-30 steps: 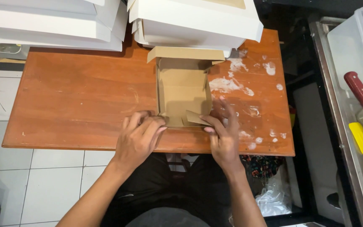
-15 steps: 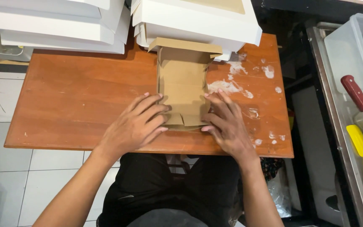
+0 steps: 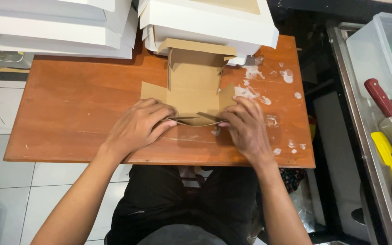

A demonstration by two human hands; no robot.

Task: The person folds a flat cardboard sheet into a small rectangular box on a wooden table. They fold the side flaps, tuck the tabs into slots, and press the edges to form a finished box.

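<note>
Left hand (image 3: 139, 124) and right hand (image 3: 247, 127): fingertips pinching the near flap of the brown cardboard box (image 3: 193, 86), now raised on edge; half a second ago both palms lay flat on it. Beyond the box: stacked white boxes (image 3: 205, 20). Right of the grip: white smears (image 3: 250, 93) on the wooden table (image 3: 78, 95).

Both forearms enter from the bottom edge, bare, angled upward and inward so the hands meet near centre. Left hand (image 3: 140, 125): palm down, wrist straight, fingers (image 3: 159, 113) curled and pointing toward the right hand, fingertips pinched together in a closed grip at its inner edge. Right hand (image 3: 247, 127): palm down, wrist slightly bent, fingers (image 3: 237, 114) extended and spread toward the left hand, tips pressed down and pinching; the two hands sit near each other, fingertips apart, not touching.
</note>
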